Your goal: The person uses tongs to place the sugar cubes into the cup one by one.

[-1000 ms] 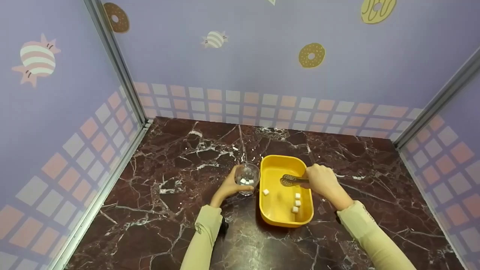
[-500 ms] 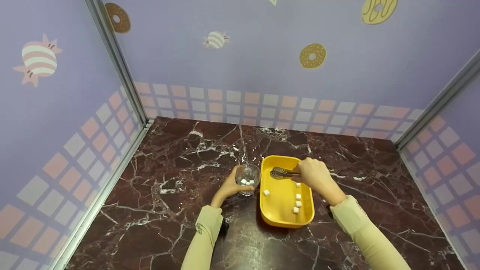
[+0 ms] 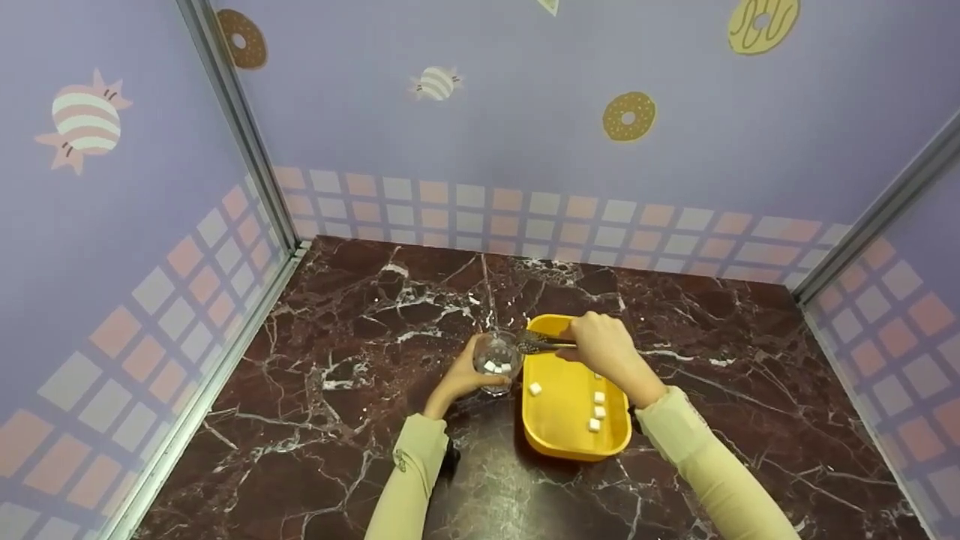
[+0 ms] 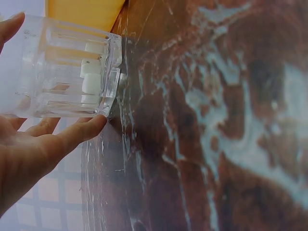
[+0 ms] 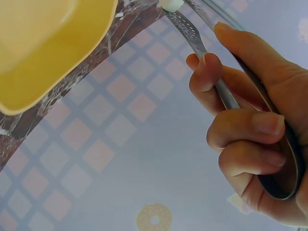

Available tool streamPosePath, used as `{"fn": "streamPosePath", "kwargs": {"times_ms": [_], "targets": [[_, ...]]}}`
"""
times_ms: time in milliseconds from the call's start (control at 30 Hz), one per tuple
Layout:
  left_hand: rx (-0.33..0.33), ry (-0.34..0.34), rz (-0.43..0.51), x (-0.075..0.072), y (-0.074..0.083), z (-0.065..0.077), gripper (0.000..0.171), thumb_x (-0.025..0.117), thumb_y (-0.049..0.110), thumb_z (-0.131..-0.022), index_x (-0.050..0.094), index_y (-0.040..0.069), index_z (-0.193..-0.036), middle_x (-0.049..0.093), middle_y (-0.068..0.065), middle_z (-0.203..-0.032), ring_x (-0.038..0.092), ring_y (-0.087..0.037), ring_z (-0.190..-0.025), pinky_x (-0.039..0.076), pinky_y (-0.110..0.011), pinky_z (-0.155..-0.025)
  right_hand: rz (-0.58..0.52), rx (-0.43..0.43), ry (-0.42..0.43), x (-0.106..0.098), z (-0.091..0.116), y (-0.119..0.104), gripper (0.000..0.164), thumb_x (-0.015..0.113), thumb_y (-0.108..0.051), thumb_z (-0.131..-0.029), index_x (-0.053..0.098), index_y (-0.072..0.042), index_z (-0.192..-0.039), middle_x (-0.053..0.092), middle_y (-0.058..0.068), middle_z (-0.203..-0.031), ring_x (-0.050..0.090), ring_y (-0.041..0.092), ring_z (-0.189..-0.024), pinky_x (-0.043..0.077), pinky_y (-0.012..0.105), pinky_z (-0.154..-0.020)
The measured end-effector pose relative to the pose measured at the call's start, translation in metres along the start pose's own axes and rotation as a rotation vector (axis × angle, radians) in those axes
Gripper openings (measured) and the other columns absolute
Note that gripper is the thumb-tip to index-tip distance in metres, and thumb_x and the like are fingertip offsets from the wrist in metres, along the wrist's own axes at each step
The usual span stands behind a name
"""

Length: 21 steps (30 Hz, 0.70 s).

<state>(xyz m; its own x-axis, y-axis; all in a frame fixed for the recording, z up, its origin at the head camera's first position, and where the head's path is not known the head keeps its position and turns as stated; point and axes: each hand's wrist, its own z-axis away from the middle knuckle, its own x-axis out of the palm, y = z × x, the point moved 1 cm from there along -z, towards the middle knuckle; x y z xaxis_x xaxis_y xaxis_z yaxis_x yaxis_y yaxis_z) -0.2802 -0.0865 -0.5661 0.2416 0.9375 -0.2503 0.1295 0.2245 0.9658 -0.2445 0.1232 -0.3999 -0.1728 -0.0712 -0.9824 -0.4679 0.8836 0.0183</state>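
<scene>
My left hand (image 3: pixel 456 381) holds a clear cup (image 3: pixel 496 346) around its side, fingers on one side and thumb on the other. Several white cubes (image 4: pixel 90 74) lie in the bottom of the cup, which stands on the table. My right hand (image 3: pixel 604 346) grips a pair of metal tongs (image 3: pixel 541 344) with perforated tips. A white cube (image 5: pixel 172 5) is pinched between those tips in the right wrist view. In the head view the tips reach the cup's right rim. The yellow container (image 3: pixel 574 453) lies under the right hand, with several more white cubes (image 3: pixel 598 412) inside.
The container stands just right of the cup on a dark red marbled table (image 3: pixel 330 450). Small white specks (image 3: pixel 511 302) are scattered behind the cup. Purple patterned panels (image 3: pixel 517 97) enclose the back and both sides.
The right hand has carried the tongs leftward across the yellow container to the cup's rim. The left hand and the cup have stayed in place.
</scene>
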Motion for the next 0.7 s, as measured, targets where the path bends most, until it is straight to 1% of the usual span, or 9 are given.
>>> {"fn": "streamPosePath", "kwargs": {"times_ms": [133,300,500,633,700], "targets": [[-0.002,-0.011,0.021,0.0,0.001,0.001,0.089,0.081,0.015,-0.061,0.03,0.002,-0.132,0.04,-0.024,-0.132,0.041,-0.038,-0.121,0.031,-0.048,-0.104,-0.013,-0.008,-0.01,0.005,-0.003,-0.006,0.02,0.073,-0.036,-0.069,0.068,-0.016,-0.065,0.064,0.004,-0.061,0.057,0.026,-0.054,0.045,0.04,-0.042],[0.016,-0.014,0.048,0.0,0.0,0.001,0.087,0.08,0.012,-0.061,0.03,0.0,-0.132,0.042,-0.024,-0.13,0.043,-0.038,-0.119,0.034,-0.048,-0.102,-0.015,-0.008,0.004,0.012,-0.005,-0.012,0.02,0.073,-0.036,-0.068,0.071,-0.016,-0.07,0.067,0.004,-0.064,0.059,0.026,-0.056,0.046,0.04,-0.044],[0.011,-0.022,0.066,0.001,-0.002,0.001,0.087,0.08,0.011,-0.061,0.029,0.001,-0.132,0.043,-0.022,-0.129,0.043,-0.038,-0.119,0.036,-0.046,-0.101,0.006,-0.028,0.045,0.019,-0.006,-0.017,0.022,0.075,-0.035,-0.066,0.067,-0.015,-0.061,0.063,0.002,-0.058,0.058,0.025,-0.053,0.046,0.04,-0.045],[0.021,-0.017,0.084,0.001,-0.001,0.001,0.085,0.079,0.008,-0.062,0.03,0.0,-0.131,0.043,-0.024,-0.129,0.043,-0.039,-0.118,0.035,-0.048,-0.102,-0.02,-0.028,0.027,0.021,-0.007,-0.018,0.023,0.074,-0.034,-0.067,0.065,-0.014,-0.06,0.06,0.001,-0.056,0.055,0.022,-0.051,0.045,0.038,-0.045],[0.027,-0.025,0.103,0.0,0.006,0.003,0.083,0.077,0.003,-0.063,0.029,-0.003,-0.13,0.041,-0.026,-0.129,0.042,-0.041,-0.118,0.033,-0.05,-0.102,-0.03,-0.026,0.017,0.022,-0.007,-0.018,0.023,0.074,-0.034,-0.068,0.065,-0.013,-0.061,0.06,0.001,-0.056,0.055,0.021,-0.05,0.045,0.037,-0.045]]}}
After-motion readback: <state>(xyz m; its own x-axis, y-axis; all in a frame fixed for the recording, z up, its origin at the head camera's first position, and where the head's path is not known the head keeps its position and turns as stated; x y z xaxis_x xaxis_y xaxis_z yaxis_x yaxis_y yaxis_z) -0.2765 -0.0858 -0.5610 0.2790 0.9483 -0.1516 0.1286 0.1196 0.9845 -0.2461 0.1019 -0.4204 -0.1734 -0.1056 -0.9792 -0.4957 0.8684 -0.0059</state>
